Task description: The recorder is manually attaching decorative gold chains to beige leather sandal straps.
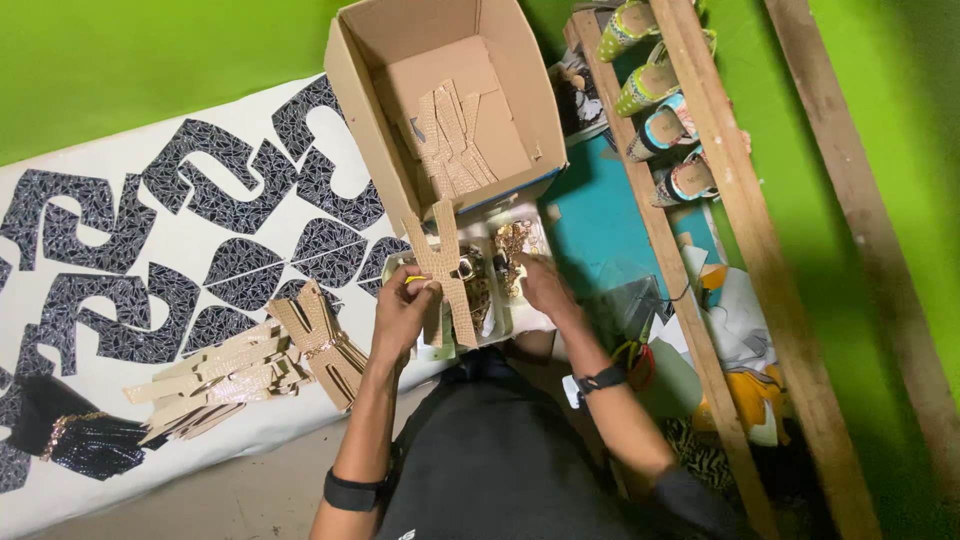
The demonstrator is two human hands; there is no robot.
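My left hand (402,310) grips a tan, textured, X-shaped shoe-upper piece (442,262), held upright over a pale tray (497,322). My right hand (541,286) reaches into that tray among small gold ornaments (514,243); whether it holds one I cannot tell. Above the tray stands an open cardboard box (357,95) with more tan cut pieces (452,140) lying inside. To the left, a heap of the same tan pieces (250,370) lies on the white sheet (120,470).
Black patterned cut-outs (215,180) are spread over the white sheet. A dark beaded item (85,440) lies at the left edge. A wooden rack (725,190) at the right holds several colourful shoes (655,85). Scraps and bags (735,340) lie below it.
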